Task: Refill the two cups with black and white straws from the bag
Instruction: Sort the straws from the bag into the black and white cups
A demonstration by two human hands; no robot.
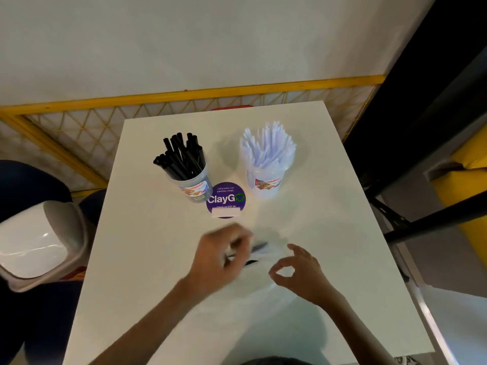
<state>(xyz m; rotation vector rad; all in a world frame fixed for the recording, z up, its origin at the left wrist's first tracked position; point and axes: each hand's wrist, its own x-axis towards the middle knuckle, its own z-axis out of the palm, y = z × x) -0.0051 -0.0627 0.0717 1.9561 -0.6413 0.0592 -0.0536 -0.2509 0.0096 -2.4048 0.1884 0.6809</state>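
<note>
Head view: near the table's [147, 259] front, the blurred left hand [224, 255] curls round one end of the clear bag [271, 252], dark straws [259, 245] showing inside it. The right hand [300, 275] sits just beside, thumb and forefinger meeting in a ring; whether they pinch the film I cannot tell. Farther back stand the black-straw cup [196, 187] and the white-straw cup [266, 184], well apart from the bag, with a purple sticker [225, 200] between them.

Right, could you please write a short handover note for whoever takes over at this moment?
Left hand: blurred, curled round a few straws at the mouth of the clear bag.
Right hand: thumb and forefinger seem to pinch the bag.
Black-straw cup and white-straw cup stand upright beyond the purple sticker, both well filled.
Left to do: drop the held straws into matching cups; the bag's remaining contents are unclear.
</note>
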